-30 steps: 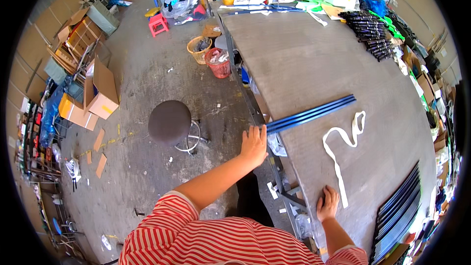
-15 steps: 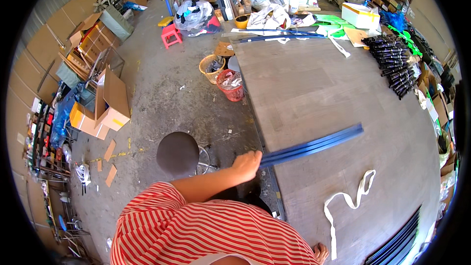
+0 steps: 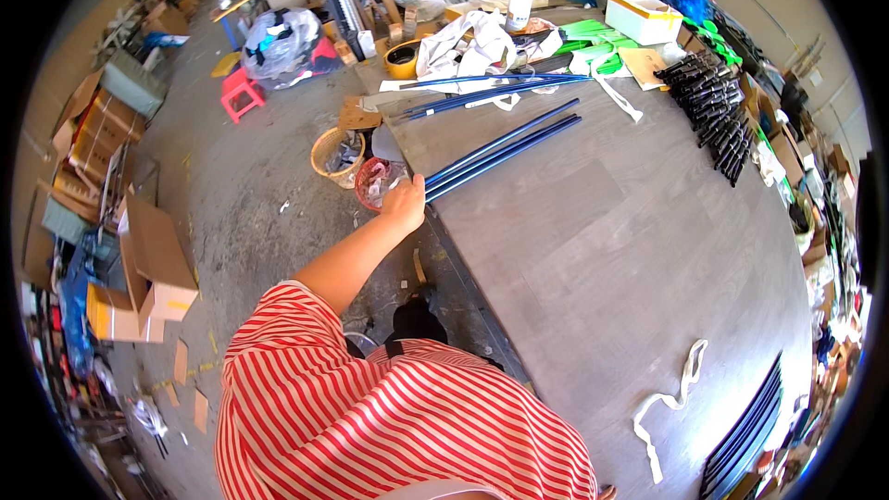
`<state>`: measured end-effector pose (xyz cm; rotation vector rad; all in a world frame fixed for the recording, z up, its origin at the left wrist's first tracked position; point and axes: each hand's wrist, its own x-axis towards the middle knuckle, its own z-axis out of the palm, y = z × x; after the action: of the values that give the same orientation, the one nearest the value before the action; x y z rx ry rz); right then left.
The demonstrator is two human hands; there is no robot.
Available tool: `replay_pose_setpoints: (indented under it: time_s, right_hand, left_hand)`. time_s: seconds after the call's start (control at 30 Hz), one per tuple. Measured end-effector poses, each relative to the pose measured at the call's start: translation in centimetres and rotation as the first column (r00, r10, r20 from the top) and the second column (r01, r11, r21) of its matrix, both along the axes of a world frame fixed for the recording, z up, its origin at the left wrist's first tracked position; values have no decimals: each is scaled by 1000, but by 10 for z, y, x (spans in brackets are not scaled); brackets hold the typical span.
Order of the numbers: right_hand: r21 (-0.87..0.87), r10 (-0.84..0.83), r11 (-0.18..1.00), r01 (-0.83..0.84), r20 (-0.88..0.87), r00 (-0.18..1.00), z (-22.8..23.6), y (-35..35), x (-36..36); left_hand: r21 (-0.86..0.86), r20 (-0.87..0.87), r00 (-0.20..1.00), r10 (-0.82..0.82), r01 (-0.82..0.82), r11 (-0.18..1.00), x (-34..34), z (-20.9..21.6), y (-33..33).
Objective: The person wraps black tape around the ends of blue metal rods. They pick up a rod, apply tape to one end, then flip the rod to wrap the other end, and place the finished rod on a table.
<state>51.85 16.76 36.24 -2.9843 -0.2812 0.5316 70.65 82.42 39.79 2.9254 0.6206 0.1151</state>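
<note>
My left hand [image 3: 405, 204] is closed round the near ends of a few thin, glossy blue rods [image 3: 505, 159]. They fan out slightly over the table's left edge, their far ends pointing to the back right. Beyond them, more blue rods [image 3: 491, 97] lie along the far end of the grey wood-look table [image 3: 593, 250]. Only a sliver of my right hand [image 3: 607, 493] shows at the bottom, by the table's near edge; its fingers are mostly hidden. A crumpled white strap [image 3: 669, 400] lies on the tabletop in front of it.
Dark rods [image 3: 743, 431] lie at the near right, and a heap of black tubes [image 3: 708, 111] at the far right. A white box [image 3: 642, 18] stands at the back. Beside the table are a red basket [image 3: 372, 181] and a wicker basket [image 3: 324, 162]. Cartons [image 3: 153, 268] stand left.
My left hand has carried the blue rods forward toward the table's far end, and they now spread apart more. My body has moved along the table; my right hand has nearly left the picture.
</note>
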Motion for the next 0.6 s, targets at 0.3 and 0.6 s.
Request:
replay_pose_setpoints:
  time_s: [0.3,0.6]
  right_hand:
    - [-147,-248,962,229,-134,959,4,157,-1]
    - [-219,-309,941,259,-235,922,-4,203,-15]
  left_hand:
    - [-63,-59,962,-266,263,963,52,-23,90]
    - [-89,425,895,-137,192,977,115,-23,188]
